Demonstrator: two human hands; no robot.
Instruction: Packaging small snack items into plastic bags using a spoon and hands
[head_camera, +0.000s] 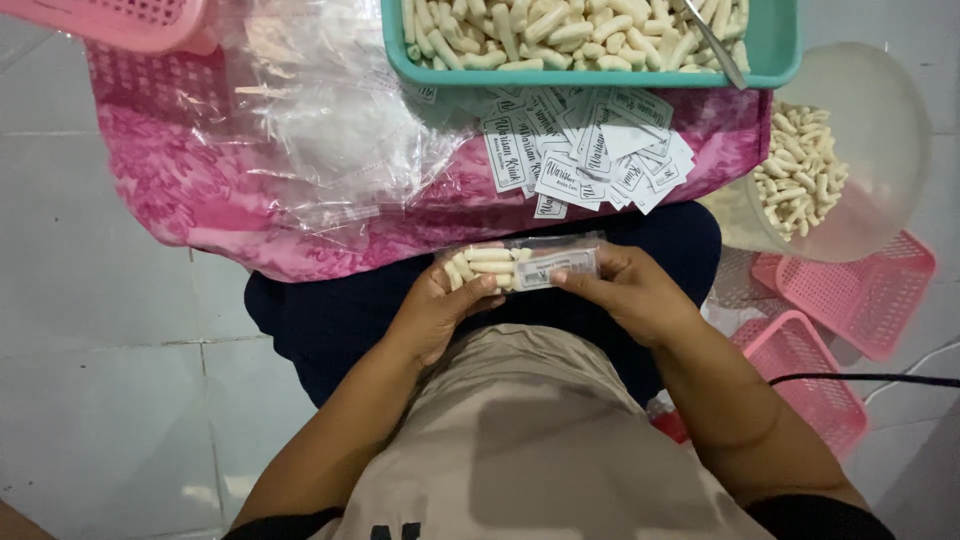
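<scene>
Both hands hold one small packet (520, 265) over the lap: left hand (435, 305) closed on its filled end, right hand (630, 290) pinching the label end. It looks filled, not sealed. At 12 o'clock, tray (590, 70), labels (590, 150) and bags (330, 130) wait.

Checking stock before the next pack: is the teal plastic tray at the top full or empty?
Full where visible: the teal plastic tray holds pale finger-shaped snacks across its whole visible floor, with a metal utensil resting among them. Its far part is out of frame.
</scene>
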